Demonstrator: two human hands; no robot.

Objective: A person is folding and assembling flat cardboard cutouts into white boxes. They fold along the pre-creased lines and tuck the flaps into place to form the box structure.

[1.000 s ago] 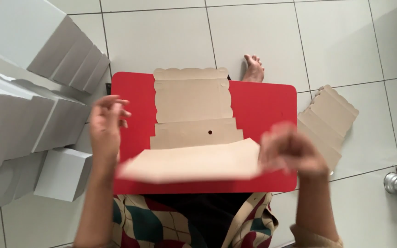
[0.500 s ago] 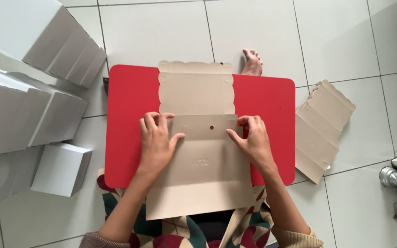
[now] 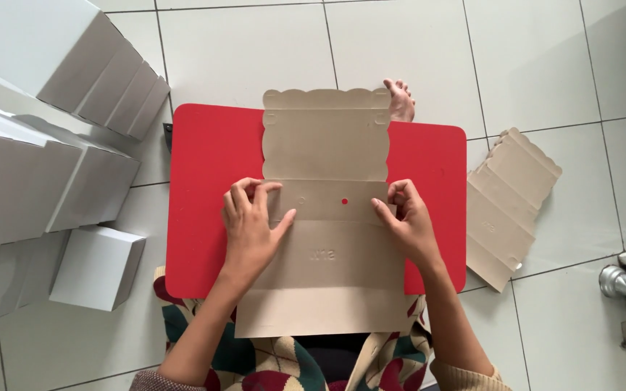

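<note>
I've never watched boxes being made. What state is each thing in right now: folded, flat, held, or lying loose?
Flat cardboard blank: unfolded, lying on the red board, pressed by both hands.
Left hand: flat on the blank's left edge.
Right hand: fingers curled at its right edge.
Red board: lying flat.
Spare blanks: flat on the floor, untouched.
Folded white boxes: assembled, piled.

1. Setting: a home floor used as a box-folding workplace.
2. Evidence: white tiled floor (image 3: 530, 58); low red table (image 3: 204, 181); bare foot (image 3: 400, 100).
3. Folded white boxes (image 3: 52, 166) stacked left; flat cardboard blanks (image 3: 508, 206) right.
</note>
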